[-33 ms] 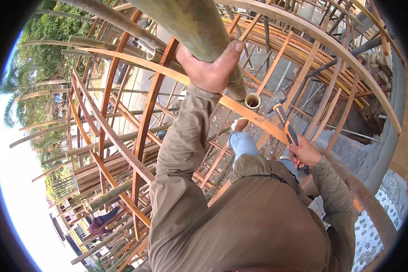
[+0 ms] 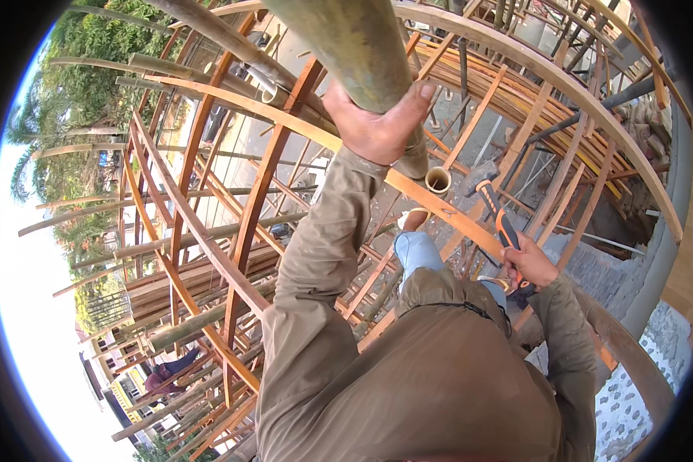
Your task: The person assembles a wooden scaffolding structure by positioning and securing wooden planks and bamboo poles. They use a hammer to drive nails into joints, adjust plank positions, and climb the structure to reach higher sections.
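A thick greenish bamboo pole [image 2: 346, 50] rises close to me at the top of the view. My left hand [image 2: 381, 131] is wrapped around it, with the thumb along its right side; the other fingers are hidden behind the pole. My right hand [image 2: 533, 264] grips a hammer [image 2: 504, 223] by its black and orange handle, head pointing up and away. Just beyond that hand runs a light wooden plank [image 2: 450, 213], which passes behind my left wrist. A hollow bamboo end [image 2: 438, 180] shows beside the plank, between my two hands.
Wooden battens [image 2: 248, 200] and bamboo poles [image 2: 208, 190] form a scaffold on the left. Long stacked timber [image 2: 508, 100] lies below at the back right. A curved beam [image 2: 616, 115] crosses the right side. Another person [image 2: 162, 377] is on the scaffold at lower left.
The view has shifted slightly, so the pole, plank and both hands appear a little further right and lower. Both grips stay the same.
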`<state>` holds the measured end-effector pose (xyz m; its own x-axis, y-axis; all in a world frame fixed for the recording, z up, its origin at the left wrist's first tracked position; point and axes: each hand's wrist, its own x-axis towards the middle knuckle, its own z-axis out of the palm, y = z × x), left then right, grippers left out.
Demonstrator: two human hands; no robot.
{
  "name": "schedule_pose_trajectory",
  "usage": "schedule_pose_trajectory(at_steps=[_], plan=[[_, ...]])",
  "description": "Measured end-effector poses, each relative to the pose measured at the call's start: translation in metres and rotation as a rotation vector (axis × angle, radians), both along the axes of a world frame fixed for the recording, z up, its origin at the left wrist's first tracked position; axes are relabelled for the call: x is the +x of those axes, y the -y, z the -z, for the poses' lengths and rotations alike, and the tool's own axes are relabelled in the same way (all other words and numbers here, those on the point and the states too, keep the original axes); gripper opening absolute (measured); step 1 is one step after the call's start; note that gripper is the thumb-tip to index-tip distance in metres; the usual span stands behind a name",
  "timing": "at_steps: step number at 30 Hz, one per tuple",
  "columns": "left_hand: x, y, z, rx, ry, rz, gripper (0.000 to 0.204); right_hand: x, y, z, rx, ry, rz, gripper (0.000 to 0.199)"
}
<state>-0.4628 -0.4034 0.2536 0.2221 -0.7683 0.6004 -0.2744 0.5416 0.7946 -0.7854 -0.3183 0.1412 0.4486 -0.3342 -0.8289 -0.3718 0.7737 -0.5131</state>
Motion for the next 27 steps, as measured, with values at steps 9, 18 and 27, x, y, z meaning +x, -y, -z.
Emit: schedule_pose_trajectory(at_steps=[9,18,27], plan=[[-0.006,-0.003,-0.014,0.135,-0.185,0.040,0.048,-0.009,-0.020,0.012,-0.067,-0.023,0.241,0.018],[-0.005,0.000,-0.013,0.131,-0.199,0.053,0.052,-0.018,-0.051,0.018,-0.015,0.108,0.122,0.026],[-0.007,-0.002,-0.018,0.105,-0.170,0.003,0.053,-0.015,-0.074,0.032,-0.019,0.099,0.222,0.028]])
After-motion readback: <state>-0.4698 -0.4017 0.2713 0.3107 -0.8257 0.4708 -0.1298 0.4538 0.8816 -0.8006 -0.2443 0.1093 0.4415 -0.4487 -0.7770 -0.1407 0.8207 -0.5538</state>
